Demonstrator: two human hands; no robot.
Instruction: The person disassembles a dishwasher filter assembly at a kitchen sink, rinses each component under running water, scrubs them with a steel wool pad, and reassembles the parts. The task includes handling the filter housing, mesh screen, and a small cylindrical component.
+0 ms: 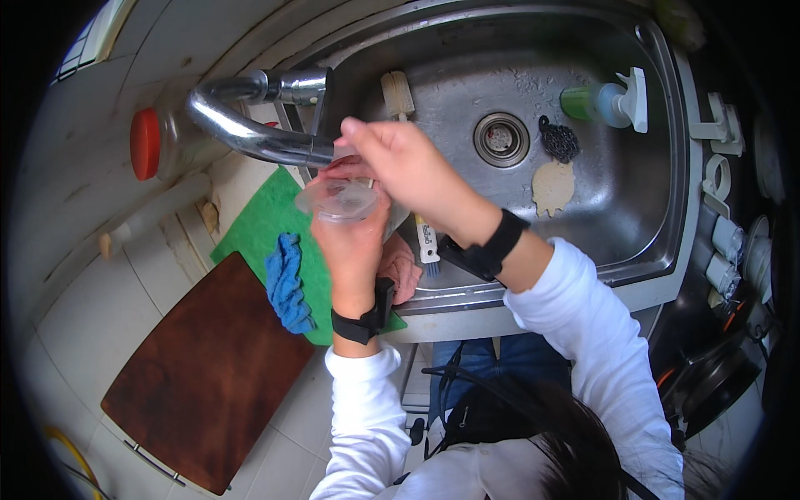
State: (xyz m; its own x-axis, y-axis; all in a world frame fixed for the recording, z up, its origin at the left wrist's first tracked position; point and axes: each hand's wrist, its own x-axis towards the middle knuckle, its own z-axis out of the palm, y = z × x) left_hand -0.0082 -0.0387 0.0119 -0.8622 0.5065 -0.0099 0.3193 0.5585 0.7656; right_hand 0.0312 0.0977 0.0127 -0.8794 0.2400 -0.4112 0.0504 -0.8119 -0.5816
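Note:
My left hand (353,250) holds a round transparent plastic cup or lid (344,201) below the end of the chrome faucet spout (269,137). Just above it, my right hand (400,153) is bent inward beside the spout, its thumb raised. The fingers of that hand are partly hidden and blurred, so what they grip is unclear. Under the left hand lie a green cloth (262,219) and a pink cloth (400,269). A white-handled brush (427,244) rests at the sink's near edge, between my forearms.
The steel sink (462,69) holds a pale brush (397,92), a drain strainer (501,139), a black scourer (558,140), a beige sponge (553,187) and a spray bottle (603,103). Left are a blue cloth (289,281), a brown wooden board (212,375) and a red-lidded jar (147,144).

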